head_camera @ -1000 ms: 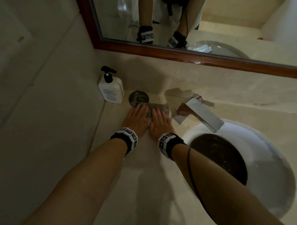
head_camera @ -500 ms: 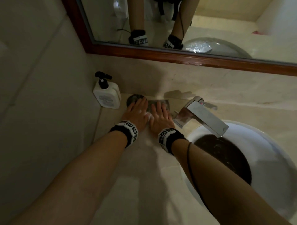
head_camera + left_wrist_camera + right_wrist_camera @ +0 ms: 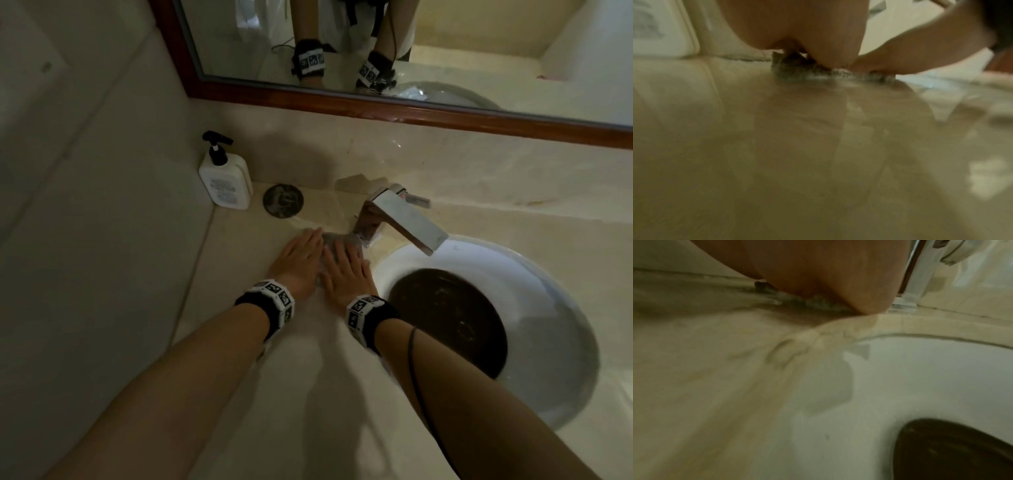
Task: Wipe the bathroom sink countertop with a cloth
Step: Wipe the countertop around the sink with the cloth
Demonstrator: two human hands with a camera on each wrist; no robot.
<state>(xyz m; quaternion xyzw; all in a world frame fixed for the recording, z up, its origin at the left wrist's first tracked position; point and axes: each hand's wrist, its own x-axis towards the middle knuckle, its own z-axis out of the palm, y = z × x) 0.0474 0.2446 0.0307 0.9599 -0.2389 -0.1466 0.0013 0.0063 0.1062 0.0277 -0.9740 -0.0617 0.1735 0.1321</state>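
Both hands, left hand (image 3: pixel 301 262) and right hand (image 3: pixel 344 270), press flat, fingers straight, on the cloth (image 3: pixel 334 240), spreading pressure for wiping the countertop (image 3: pixel 308 394).

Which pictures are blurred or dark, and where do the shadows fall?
Head view: dim but mostly sharp, the arms' shadows on the countertop, edges bent by the wide lens. Left wrist view: strong blur, the cloth smeared under the left hand. Right wrist view: blurred too, the sink soft, the right hand dark.
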